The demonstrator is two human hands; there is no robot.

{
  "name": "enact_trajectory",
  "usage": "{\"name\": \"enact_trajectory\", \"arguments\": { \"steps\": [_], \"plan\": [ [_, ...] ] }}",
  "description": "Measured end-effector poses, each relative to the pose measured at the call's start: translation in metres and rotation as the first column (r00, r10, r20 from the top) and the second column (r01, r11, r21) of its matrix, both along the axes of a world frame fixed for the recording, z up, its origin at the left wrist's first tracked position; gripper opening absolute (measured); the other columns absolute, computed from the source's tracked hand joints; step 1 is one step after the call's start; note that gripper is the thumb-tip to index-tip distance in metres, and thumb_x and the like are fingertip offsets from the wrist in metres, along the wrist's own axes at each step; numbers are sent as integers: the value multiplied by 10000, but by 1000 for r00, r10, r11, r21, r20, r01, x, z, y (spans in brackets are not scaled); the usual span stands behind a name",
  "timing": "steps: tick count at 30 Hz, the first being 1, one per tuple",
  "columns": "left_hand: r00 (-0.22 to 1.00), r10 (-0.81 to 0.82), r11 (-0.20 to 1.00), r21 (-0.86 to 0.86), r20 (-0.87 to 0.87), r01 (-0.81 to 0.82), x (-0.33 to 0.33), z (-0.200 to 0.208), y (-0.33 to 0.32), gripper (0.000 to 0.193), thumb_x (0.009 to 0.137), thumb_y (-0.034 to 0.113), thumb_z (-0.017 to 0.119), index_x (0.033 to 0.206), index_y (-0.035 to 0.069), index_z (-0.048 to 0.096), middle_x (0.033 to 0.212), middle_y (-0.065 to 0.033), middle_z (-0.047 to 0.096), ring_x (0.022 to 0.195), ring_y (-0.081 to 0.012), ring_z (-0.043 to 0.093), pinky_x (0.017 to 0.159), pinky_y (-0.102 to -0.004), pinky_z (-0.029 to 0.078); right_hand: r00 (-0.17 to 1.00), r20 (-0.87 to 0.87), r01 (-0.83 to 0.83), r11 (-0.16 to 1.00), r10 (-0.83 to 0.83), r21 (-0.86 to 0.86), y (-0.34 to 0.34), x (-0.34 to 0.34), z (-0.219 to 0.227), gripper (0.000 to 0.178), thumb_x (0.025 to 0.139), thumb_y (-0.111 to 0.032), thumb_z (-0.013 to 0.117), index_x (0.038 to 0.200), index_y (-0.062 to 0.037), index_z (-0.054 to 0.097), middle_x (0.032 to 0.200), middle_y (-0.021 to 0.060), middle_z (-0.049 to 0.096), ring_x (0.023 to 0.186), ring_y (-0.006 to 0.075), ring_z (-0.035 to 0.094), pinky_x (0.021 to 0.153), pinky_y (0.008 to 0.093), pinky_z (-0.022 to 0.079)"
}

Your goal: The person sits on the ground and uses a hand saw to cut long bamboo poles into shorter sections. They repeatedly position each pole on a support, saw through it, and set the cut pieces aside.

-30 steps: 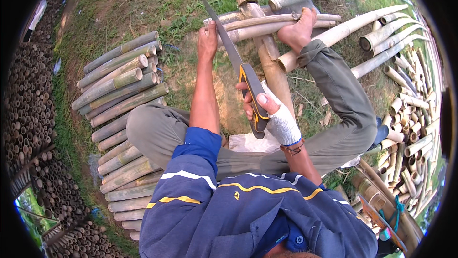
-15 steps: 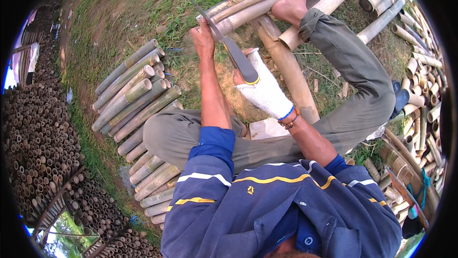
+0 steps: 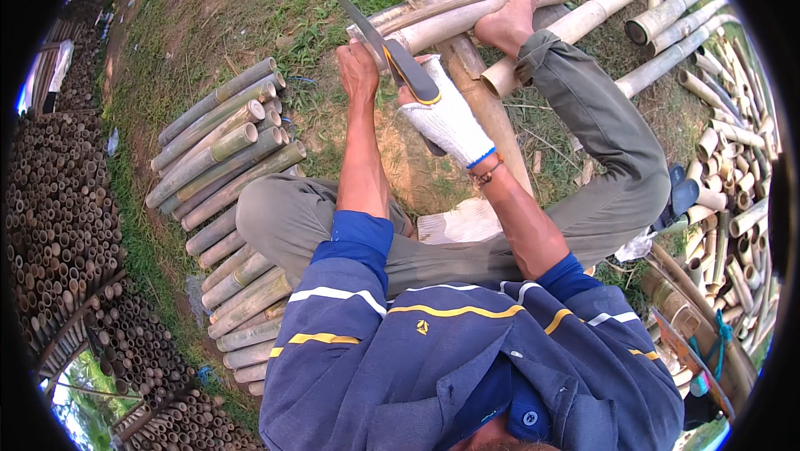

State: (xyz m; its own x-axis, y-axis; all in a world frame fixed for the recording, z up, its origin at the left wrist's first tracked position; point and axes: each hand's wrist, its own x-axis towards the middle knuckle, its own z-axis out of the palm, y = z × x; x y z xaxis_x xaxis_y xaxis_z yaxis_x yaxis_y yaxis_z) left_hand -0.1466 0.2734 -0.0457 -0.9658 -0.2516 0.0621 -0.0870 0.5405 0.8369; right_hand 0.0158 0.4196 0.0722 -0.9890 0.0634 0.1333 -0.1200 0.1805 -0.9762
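Observation:
My left hand, bare, is closed around the left end of a bamboo pole. In my right hand, which wears a white knitted glove with a blue cuff edge, is the dark, yellow-trimmed handle of a handsaw. Its long blade crosses the bamboo close beside my left hand and points up and left. Whether its teeth touch the bamboo, I cannot tell. My bare foot rests on the pole farther right. Beneath, a thicker bamboo pole runs crosswise with a collar at its far end.
Cut bamboo lengths lie stacked on the grass to my left. Longer poles extend at the far right, near a heap of short pieces. A white cloth glove lies between my legs. More bamboo is piled at the far left.
The saw and my gloved right hand have moved forward, away from my body. My left thumb, raised beside the blade before, is now lower. The whole view has shifted slightly.

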Motion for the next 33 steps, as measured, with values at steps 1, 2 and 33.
{"name": "enact_trajectory", "arguments": {
  "steps": [1, 2, 33],
  "plan": [
    [1000, -12, 1000, 7, 11, 12, 1, -2, 0, 670, 1139, 557, 350, 1203, -56, 613, 1229, -368, 678, 1166, -542, 649, 1028, -601, 468, 999, 52, -1, 999, -1, 44, 1, -15, 2, 486, 1018, -162, 741, 1417, -6, 514, 1021, 83, 626, 922, 112, 600, 839, 318, 544],
    [999, -25, 1000, 14, 20, 25, 3, -3, 1, 668, 1137, 552, 348, 1219, -56, 611, 1245, -376, 672, 1183, -548, 642, 1038, -600, 465, 989, 143, -17, 997, 28, -79, 5, -15, -4, 477, 1017, -155, 744, 1413, -12, 519, 1037, 73, 629, 922, 112, 599, 843, 313, 544],
    [965, -108, 987, -91, 239, 133, -42, 9, -6, 561, 976, 555, 707, 1313, 122, 824, 1248, -188, 824, 1177, -353, 773, 1046, -469, 571, 995, 97, 31, 990, -18, -135, 88, 103, 7, 470, 1065, -37, 730, 1483, -57, 515, 1149, 38, 665, 921, 82, 660, 788, 255, 575]
  ]
}}
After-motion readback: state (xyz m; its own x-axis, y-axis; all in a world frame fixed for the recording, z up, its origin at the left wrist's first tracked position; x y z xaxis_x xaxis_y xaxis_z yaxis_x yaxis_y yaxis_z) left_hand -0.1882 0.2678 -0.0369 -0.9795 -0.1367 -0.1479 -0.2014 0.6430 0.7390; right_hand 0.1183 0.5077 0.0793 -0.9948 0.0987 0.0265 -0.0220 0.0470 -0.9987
